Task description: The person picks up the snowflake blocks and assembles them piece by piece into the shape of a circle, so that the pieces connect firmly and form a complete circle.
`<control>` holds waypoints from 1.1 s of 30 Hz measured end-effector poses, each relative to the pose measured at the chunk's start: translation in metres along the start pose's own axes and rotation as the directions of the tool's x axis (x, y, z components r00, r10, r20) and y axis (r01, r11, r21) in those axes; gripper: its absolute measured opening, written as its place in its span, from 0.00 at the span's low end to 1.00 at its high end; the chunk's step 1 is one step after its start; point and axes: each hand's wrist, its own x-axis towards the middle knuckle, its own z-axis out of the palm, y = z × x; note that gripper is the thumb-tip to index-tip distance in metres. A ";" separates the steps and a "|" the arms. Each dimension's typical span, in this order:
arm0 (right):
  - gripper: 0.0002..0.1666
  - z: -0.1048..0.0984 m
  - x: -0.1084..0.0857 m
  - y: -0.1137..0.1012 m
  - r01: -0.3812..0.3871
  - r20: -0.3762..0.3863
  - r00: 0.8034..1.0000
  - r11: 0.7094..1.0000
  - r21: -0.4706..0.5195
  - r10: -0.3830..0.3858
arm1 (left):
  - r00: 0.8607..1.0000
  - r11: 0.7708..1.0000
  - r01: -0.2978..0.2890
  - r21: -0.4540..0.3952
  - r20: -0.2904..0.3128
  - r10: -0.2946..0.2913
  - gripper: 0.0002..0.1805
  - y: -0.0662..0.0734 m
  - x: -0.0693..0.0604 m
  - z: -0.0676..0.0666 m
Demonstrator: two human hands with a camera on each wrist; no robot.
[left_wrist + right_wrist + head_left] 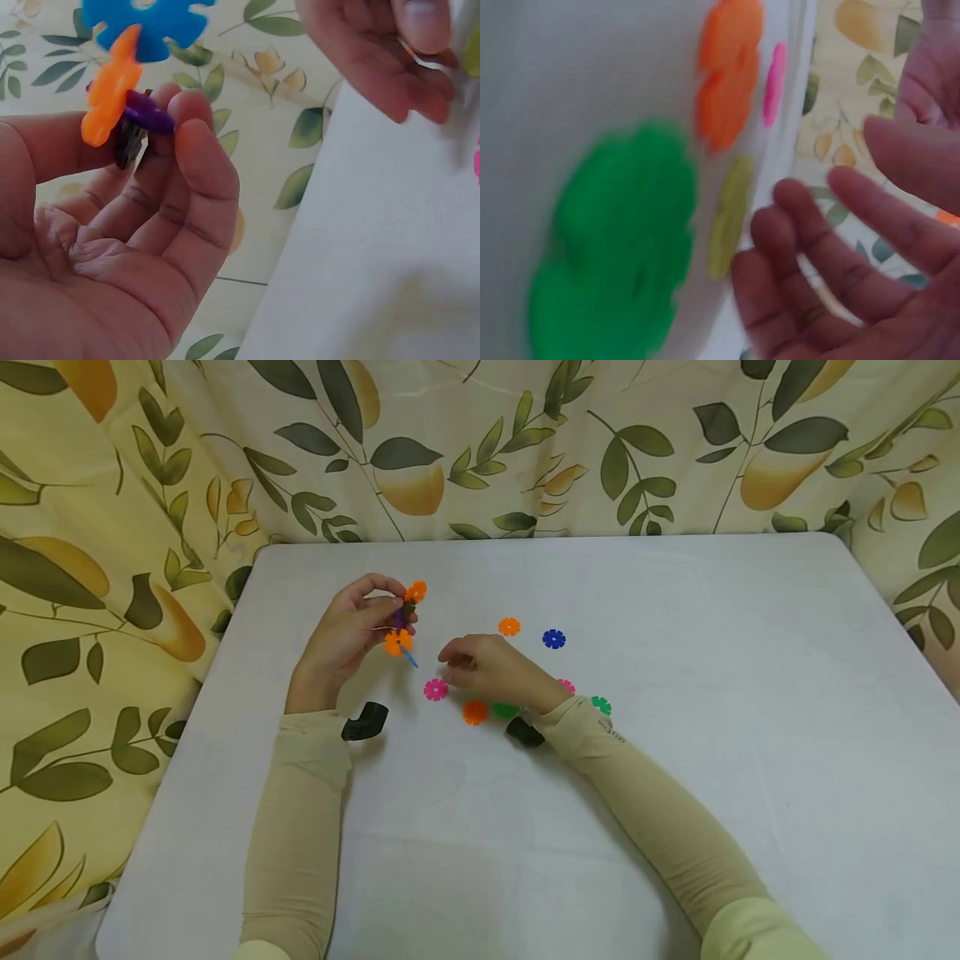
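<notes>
My left hand [348,631] pinches a small cluster of joined notched discs above the table's left part. The cluster shows orange discs [398,643], a purple one [148,112], a blue one [154,30] and a dark piece between thumb and fingers. To its right, my right hand [498,672] hangs over the loose discs with fingers loosely bent and nothing between them. Near its fingertips lies a pink disc [436,690]. In the right wrist view, a yellow-green disc [730,217] lies beside those fingers, with a green disc [619,247] closer to the camera.
Orange discs [475,712] [509,627], a blue disc [554,639], another pink one [567,687] and a green one [602,705] lie around the right hand on the white table [450,877]. A patterned curtain [480,452] hangs behind and at the left.
</notes>
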 end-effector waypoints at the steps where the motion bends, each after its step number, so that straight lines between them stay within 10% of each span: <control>1: 0.14 0.003 0.001 -0.001 0.005 0.013 1.000 1.000 -0.020 -0.005 | 1.000 1.000 0.003 0.004 -0.007 -0.003 0.03 0.000 0.000 0.000; 17: 0.12 0.028 0.002 -0.010 -0.032 0.044 0.998 0.942 -0.333 0.049 | 0.999 0.999 0.026 0.027 -0.031 -0.025 0.06 -0.009 0.006 0.010; 33: 0.04 -0.007 0.000 -0.001 -0.136 -0.068 0.988 0.990 0.027 0.137 | 0.990 0.986 0.139 -0.091 -0.011 -0.141 0.09 -0.015 0.008 0.017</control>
